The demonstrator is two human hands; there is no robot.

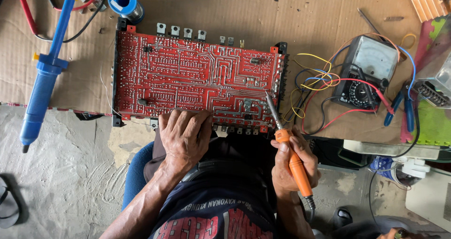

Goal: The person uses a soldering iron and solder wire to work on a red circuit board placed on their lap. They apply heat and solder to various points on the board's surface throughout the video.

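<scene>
A large red circuit board (188, 74) lies solder side up on a sheet of cardboard, with silver traces all over it. My left hand (184, 136) rests flat on the board's near edge, fingers together, holding nothing. My right hand (292, 166) grips an orange-handled soldering iron (293, 161). The iron's metal tip (268, 97) points at the board's lower right area, close to or touching a solder joint.
A blue desoldering pump (42, 84) lies at the left, and a spool of solder (123, 0) at the top left. An analog multimeter (369, 70) sits at the right with red and black leads and loose coloured wires. Blue-handled pliers (404, 108) lie beside it.
</scene>
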